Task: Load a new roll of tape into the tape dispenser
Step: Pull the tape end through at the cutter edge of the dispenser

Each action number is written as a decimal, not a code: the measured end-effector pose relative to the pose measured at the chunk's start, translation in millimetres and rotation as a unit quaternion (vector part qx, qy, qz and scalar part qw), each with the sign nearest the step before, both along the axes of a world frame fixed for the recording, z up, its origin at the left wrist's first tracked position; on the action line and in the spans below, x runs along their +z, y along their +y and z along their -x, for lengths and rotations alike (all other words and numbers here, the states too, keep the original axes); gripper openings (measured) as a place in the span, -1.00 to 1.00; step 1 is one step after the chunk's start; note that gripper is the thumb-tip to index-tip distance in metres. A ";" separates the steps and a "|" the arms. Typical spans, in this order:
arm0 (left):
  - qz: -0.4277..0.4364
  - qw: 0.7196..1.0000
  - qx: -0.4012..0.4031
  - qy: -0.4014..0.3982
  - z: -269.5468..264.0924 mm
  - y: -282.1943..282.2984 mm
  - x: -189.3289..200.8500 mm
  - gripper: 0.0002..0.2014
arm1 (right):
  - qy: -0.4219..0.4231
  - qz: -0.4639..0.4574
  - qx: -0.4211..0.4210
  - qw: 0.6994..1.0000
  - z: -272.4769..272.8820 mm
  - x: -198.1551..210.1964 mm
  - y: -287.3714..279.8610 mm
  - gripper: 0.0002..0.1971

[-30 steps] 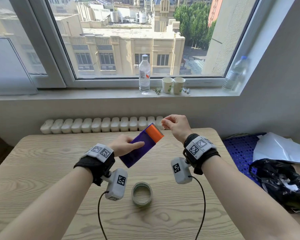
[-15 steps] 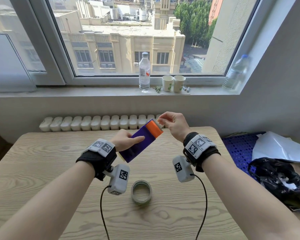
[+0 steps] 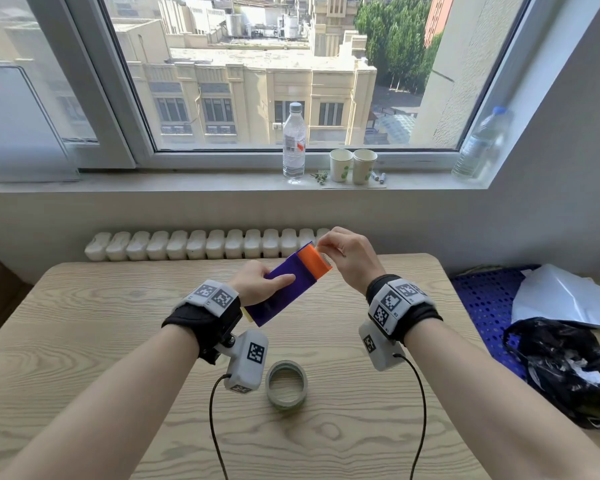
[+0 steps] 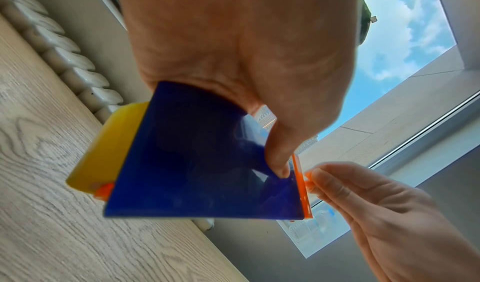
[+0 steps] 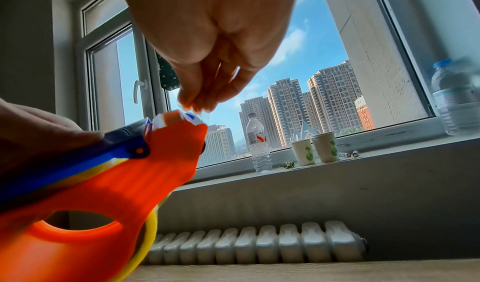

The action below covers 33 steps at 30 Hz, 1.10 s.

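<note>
In the head view, the tape dispenser (image 3: pixel 288 284) is held tilted above the counter (image 3: pixel 84 341) by the left hand (image 3: pixel 257 284), whose grip is closed round its purple body, while the right hand (image 3: pixel 347 258) pinches at the orange cutter end; a tape roll (image 3: pixel 286 384) lies flat on the counter below the dispenser, apart from both hands. In the left wrist view, the thumb (image 4: pixel 279 159) is seen pressed on the purple cover (image 4: pixel 202 163), with a yellow part (image 4: pixel 109 149) showing behind it; were that pressure eased while the tip is pulled, the dispenser could be twisted out of the hold and dropped onto the counter. In the right wrist view, a clear tape end (image 5: pixel 193 115) appears to be pinched by the fingertips (image 5: pixel 192 101) just above the orange nose (image 5: pixel 166 142). It is judged that the film could be torn, stuck back on itself, or slipped from the pinch, and that a fingertip could be scratched by the serrated edge nearby.
</note>
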<state>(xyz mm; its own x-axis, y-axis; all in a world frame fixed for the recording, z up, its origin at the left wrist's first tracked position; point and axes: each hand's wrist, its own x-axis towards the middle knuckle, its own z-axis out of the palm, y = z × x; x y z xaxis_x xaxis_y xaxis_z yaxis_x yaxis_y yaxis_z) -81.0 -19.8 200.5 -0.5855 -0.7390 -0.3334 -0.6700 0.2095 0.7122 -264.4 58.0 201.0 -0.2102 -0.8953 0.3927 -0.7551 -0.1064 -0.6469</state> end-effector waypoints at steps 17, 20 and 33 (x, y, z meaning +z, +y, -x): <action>-0.011 1.000 -0.020 0.011 -1.7 -0.1 -3.3 -0.64 | -0.124 -0.010 -0.119 0.985 4.0 -3.2 -1.4 -0.90; -0.017 0.999 -0.030 0.010 -4.9 -2.4 -2.6 -0.62 | -0.168 -0.030 -0.138 0.976 9.7 -2.0 -0.9 -0.90; 0.022 1.000 -0.010 -0.010 2.5 -3.5 2.4 -0.65 | -0.094 -0.018 -0.053 0.994 0.2 -4.5 -0.8 -0.91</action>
<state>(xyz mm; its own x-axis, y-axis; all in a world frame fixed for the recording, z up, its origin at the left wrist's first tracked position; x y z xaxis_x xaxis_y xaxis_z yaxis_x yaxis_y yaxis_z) -83.5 -23.3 202.9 -0.5944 -0.7407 -0.3130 -0.6791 0.2540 0.6887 -264.6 57.1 196.5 -0.3717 -0.8764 0.3061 -0.6262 -0.0068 -0.7797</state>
